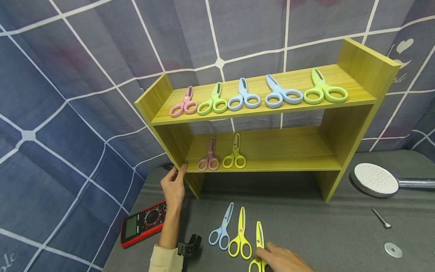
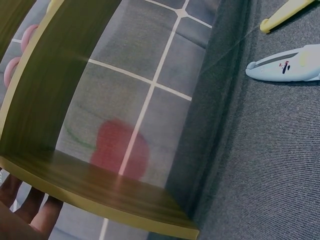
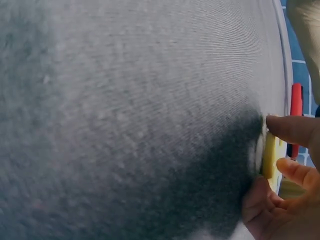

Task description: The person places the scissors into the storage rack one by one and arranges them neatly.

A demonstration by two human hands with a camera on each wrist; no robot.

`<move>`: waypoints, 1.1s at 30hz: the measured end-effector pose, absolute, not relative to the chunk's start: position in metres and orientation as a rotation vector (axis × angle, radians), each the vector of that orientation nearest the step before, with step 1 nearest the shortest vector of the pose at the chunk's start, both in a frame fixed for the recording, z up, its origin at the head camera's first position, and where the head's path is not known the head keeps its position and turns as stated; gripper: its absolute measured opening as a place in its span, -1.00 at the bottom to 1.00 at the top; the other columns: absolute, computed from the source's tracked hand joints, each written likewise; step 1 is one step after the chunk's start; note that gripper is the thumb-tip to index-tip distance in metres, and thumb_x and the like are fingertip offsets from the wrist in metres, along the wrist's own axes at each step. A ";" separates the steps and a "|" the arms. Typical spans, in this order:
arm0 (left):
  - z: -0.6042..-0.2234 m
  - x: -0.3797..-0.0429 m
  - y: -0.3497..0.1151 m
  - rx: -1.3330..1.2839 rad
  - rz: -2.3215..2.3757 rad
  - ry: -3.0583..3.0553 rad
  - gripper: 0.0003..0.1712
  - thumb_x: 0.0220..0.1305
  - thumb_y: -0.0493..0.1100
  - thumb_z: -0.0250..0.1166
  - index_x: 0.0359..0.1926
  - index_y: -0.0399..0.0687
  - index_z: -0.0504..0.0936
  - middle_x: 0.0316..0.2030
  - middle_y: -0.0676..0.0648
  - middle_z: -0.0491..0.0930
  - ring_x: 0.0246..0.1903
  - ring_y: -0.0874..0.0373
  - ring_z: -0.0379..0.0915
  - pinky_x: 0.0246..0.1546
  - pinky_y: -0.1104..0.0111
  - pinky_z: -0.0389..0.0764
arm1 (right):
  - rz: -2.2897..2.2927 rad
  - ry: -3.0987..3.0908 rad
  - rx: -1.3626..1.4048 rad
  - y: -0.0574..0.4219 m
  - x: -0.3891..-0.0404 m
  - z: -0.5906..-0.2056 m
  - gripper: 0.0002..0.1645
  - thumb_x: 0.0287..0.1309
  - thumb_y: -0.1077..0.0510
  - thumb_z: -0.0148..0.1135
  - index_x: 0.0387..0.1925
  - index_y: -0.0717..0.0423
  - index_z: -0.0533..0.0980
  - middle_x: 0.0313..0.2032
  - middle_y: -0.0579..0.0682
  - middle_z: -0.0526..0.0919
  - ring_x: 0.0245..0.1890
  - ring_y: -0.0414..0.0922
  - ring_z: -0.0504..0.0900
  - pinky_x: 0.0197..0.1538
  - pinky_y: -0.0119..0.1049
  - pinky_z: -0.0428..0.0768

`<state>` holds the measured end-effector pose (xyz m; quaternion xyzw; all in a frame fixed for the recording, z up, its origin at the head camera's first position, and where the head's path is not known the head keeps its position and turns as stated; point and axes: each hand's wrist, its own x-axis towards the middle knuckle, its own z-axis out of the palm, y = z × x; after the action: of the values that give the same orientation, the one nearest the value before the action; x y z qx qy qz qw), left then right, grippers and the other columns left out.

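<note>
My left hand (image 1: 174, 187) grips the left side panel of a two-tier wooden shelf (image 1: 289, 151), thumb on the front edge; its fingers (image 2: 42, 215) show behind that panel in the left wrist view. At the front of the table, my right hand (image 1: 282, 260) pinches a pair of yellow scissors (image 1: 259, 232) near the pivot, blades pointing away from me. In the right wrist view, fingertips lie on both sides of the yellow handle (image 3: 270, 155), low over the grey cloth. Left of it lie another yellow pair of scissors (image 1: 241, 226) and a blue pair (image 1: 224, 225).
Several pink, green and blue scissors (image 1: 242, 94) line the upper board. On the lower board are pink scissors (image 1: 211, 153) and yellow-green scissors (image 1: 235, 151). A red multimeter (image 1: 144, 223) lies left; a shower head (image 1: 375, 179), small metal rod (image 1: 381, 218) and washer (image 1: 393, 249) lie right.
</note>
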<state>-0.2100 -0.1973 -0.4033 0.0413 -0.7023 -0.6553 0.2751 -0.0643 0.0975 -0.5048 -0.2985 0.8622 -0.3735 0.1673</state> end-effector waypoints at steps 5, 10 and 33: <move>-0.403 -0.209 -0.197 0.105 -1.768 -1.894 -0.68 0.31 -0.27 0.32 0.06 -0.27 0.68 -0.16 -0.18 0.70 -0.18 0.30 0.60 -0.13 0.47 0.52 | -0.957 2.557 -1.005 0.098 -0.064 -0.504 -0.41 0.14 -0.30 0.30 0.14 -0.20 0.51 -0.41 -0.34 0.31 -0.50 -0.40 0.26 -0.54 -0.39 0.30; -0.402 -0.207 -0.196 0.086 -1.772 -1.877 -0.68 0.32 -0.26 0.31 0.07 -0.26 0.67 -0.12 -0.23 0.69 -0.15 0.30 0.60 -0.11 0.47 0.53 | -0.907 2.614 -1.083 0.097 -0.062 -0.507 -0.50 0.20 -0.26 0.26 0.08 -0.13 0.54 -0.42 -0.37 0.26 -0.52 -0.43 0.21 -0.55 -0.44 0.28; -0.388 -0.198 -0.189 0.082 -1.774 -1.879 -0.68 0.32 -0.33 0.29 0.06 -0.37 0.65 -0.14 -0.25 0.68 -0.20 0.32 0.60 -0.12 0.47 0.53 | -1.020 2.483 -1.271 0.116 -0.076 -0.481 -0.70 0.14 0.08 0.33 -0.08 0.04 0.59 -0.49 -0.45 0.40 -0.56 -0.50 0.30 -0.54 -0.55 0.33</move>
<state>-0.1977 -0.1889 -0.3879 0.0304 -0.6989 -0.6597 0.2744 -0.0758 0.1157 -0.4815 -0.4262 0.8330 -0.3422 0.0855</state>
